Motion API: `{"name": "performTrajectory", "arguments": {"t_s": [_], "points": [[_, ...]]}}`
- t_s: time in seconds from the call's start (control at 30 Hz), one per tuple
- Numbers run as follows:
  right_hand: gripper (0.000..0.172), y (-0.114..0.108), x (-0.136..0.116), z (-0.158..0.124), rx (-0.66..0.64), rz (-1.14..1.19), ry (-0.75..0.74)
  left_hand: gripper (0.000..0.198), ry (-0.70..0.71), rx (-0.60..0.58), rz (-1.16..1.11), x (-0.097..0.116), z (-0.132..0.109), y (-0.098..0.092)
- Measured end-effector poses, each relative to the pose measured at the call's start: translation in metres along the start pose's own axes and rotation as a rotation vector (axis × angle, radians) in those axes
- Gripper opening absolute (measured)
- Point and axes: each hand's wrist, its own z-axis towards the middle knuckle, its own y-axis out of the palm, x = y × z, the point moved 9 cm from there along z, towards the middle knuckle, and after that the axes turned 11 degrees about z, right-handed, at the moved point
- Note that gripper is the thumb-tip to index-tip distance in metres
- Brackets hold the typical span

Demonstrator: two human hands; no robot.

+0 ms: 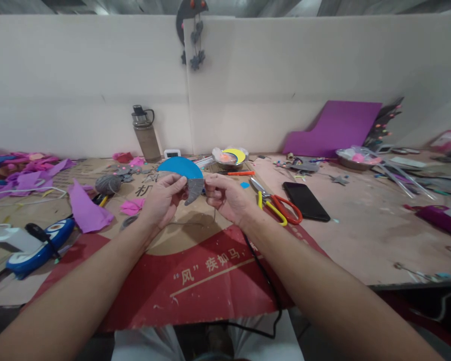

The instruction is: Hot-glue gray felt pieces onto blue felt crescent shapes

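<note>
A: What is being held?

B: A grey felt piece (194, 190) backed by a blue half-disc (180, 167), up above the table (361, 235), between both hands. The left hand (161, 200) pinches its left edge in a closed grip; the right hand (225, 198) is closed on its right edge.

A: Which step, would you say?

B: Lining up grey on blue, I judge. The next move calls for steady fingers and even edges.

A: Around it?

B: Scissors (276, 203) just right, a phone (306, 201) beyond, grey yarn (107, 184) left.
</note>
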Motion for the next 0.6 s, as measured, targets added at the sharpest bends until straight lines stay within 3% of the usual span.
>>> {"name": "performTrajectory", "arguments": {"t_s": [0.23,0.5,0.6], "points": [[0.023,-0.001,-0.002,-0.001,0.004,-0.018,-0.018,0.022,-0.043,-0.011,-0.022,-0.002,-0.001,0.002],[0.022,0.007,-0.001,-0.004,-0.074,0.002,0.013,0.024,-0.148,-0.146,-0.030,-0.008,-0.002,0.010],[0.020,0.008,0.001,-0.005,-0.088,-0.003,0.015,0.023,-0.156,-0.130,-0.043,-0.007,-0.003,0.010]]}}
